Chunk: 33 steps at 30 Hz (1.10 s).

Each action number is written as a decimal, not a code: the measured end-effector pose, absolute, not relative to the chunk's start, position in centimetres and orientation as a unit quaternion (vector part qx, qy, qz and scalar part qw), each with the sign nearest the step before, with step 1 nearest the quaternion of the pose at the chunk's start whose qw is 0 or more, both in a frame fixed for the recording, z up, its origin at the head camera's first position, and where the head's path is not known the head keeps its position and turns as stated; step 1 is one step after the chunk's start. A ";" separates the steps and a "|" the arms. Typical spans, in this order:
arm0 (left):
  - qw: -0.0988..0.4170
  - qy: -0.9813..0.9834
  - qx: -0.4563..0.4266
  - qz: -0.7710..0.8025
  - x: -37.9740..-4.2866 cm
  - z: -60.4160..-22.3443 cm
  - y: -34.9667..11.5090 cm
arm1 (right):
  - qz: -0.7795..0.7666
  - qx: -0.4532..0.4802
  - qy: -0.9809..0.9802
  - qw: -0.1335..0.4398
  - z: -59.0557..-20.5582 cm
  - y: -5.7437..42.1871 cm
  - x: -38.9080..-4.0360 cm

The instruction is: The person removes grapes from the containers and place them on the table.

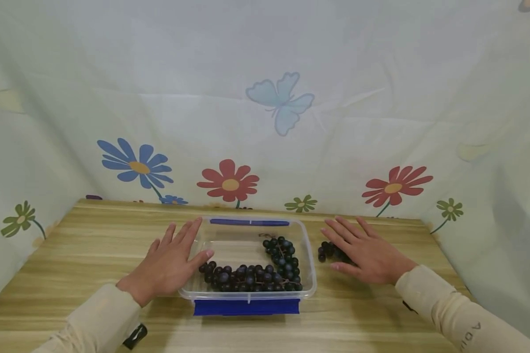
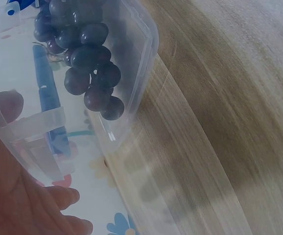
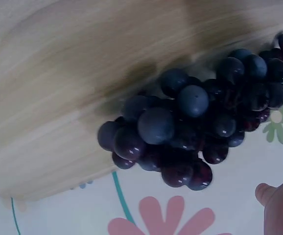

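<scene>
Part of the work can be judged as done: dark grapes (image 1: 247,279) are already held in the clear box (image 1: 309,260), just to the right of the left hand (image 1: 163,269), laid along the box's near side and right side. Whether they form one bunch or two cannot be told. A loose bunch (image 3: 180,122) is left outside on the table (image 1: 344,333), below the right hand (image 1: 368,255) and partly hidden by it in the head view, so this portion can be judged as not yet dealt with. Nothing is gripped by either hand. The left fingers are stretched out along the box's left side, with the thumb set apart over the rim; whether the rim is touched cannot be told. The right fingers are extended and slightly spread, with the thumb apart. The box is left uncovered, its near blue clip (image 1: 247,307) unfastened, between the two hands.
</scene>
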<state>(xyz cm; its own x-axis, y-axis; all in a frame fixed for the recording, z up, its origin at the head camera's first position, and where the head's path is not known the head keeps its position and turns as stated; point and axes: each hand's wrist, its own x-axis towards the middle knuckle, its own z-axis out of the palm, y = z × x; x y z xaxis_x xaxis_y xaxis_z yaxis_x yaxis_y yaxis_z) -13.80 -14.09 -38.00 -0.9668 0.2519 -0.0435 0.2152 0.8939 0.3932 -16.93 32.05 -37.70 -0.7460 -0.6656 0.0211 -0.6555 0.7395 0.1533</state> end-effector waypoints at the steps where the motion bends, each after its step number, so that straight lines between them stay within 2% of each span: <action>1: 0.047 0.972 0.120 0.197 -13.8 -38.0 -14.1 | -0.069 0.357 -0.931 0.039 -37.6 32.0 -16.9; 10: 0.046 0.972 0.118 0.197 -13.8 -38.3 -14.2 | -0.079 0.388 -0.916 0.067 -36.9 30.9 -16.7; 33: 0.045 0.971 0.118 0.201 -13.7 -38.1 -14.1 | -0.080 0.425 -0.901 0.035 -34.3 27.0 -16.5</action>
